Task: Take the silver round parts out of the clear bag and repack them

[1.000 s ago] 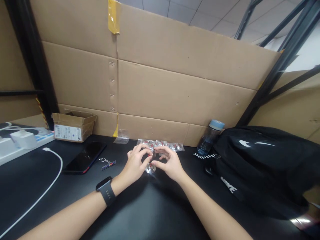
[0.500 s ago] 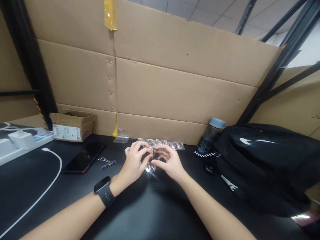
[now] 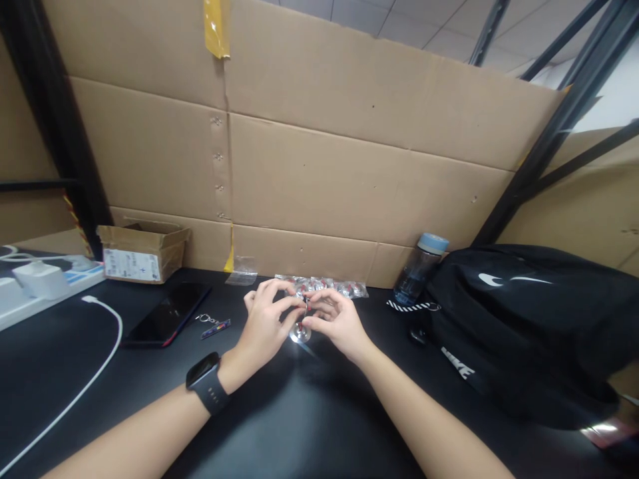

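Observation:
Both hands meet at the middle of the black table around a small piece with a round, shiny base (image 3: 300, 333), a red part and a thin metal wire standing up from it; it looks like a suction-cup hook. My left hand (image 3: 269, 318), with a black watch on its wrist, pinches it from the left with thumb and fingertips. From the other side my right hand (image 3: 340, 324) grips it with bent fingers, its thumb close to the base. The fingertips hide much of the upper part. Just behind the hands lie clear bags (image 3: 349, 289) of silver and red pieces.
To the left are a phone (image 3: 170, 314), a keyring (image 3: 214, 327), an open carton (image 3: 144, 253), a white cable (image 3: 112, 359) and a power strip (image 3: 74, 283). A water bottle (image 3: 419, 269) and black backpack (image 3: 524, 326) stand right. Cardboard (image 3: 349, 173) walls the back.
The hands stay nearly in place around the small hook, with slight finger movement at its top. The view has shifted a little.

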`<state>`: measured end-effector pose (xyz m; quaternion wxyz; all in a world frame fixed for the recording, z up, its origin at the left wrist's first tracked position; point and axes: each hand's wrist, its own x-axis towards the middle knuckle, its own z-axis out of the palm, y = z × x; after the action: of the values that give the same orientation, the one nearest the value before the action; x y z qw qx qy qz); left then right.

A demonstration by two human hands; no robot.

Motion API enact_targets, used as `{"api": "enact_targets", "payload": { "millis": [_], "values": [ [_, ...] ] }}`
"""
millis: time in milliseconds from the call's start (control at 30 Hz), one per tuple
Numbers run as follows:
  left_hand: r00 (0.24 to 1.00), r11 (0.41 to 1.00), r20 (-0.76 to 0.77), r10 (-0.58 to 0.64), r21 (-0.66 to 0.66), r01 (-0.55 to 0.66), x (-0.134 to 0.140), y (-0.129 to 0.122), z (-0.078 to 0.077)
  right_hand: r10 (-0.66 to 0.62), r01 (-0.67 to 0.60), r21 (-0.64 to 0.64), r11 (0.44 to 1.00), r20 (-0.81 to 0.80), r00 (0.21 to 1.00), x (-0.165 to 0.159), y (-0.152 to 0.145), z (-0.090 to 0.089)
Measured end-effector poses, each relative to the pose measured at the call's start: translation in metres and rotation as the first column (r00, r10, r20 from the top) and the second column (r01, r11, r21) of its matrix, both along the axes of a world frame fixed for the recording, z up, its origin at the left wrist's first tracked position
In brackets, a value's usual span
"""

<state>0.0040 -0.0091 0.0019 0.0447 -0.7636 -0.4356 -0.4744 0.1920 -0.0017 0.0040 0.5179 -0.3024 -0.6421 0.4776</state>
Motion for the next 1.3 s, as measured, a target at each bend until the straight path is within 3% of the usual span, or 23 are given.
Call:
{"api": "enact_targets", "payload": {
  "millis": [167, 400, 600, 733, 1033, 1300],
  "values": [
    [1.000, 0.999, 0.019, 0.015, 0.048, -0.016, 0.000, 0.000, 0.000, -0.032, 0.034, -0.051, 0.998, 0.030, 0.999, -0.001, 0.001, 0.001],
    [1.000, 0.997, 0.001, 0.002, 0.071, -0.002, 0.000, 0.001, -0.001, -0.034, 0.033, 0.020, 0.999, 0.105, 0.994, 0.004, 0.006, -0.002],
    [0.998, 0.998, 0.001, -0.058, -0.026, 0.058, 0.001, -0.001, 0.000, -0.072, 0.042, 0.141, 0.989, 0.217, 0.973, 0.007, 0.006, 0.001],
    [0.984, 0.990, -0.118, -0.130, -0.063, 0.123, 0.000, -0.001, 0.000, -0.077, 0.038, 0.158, 0.987, 0.245, 0.966, 0.007, 0.005, 0.001],
    [0.979, 0.991, -0.190, -0.075, -0.122, 0.052, 0.001, 0.008, -0.012, -0.144, 0.083, 0.206, 0.975, 0.300, 0.943, 0.012, 0.009, 0.000],
    [0.984, 0.992, -0.165, -0.063, -0.115, 0.045, 0.002, 0.006, -0.008, -0.213, 0.131, 0.232, 0.964, 0.375, 0.902, 0.010, 0.007, 0.001]
  ]
}}
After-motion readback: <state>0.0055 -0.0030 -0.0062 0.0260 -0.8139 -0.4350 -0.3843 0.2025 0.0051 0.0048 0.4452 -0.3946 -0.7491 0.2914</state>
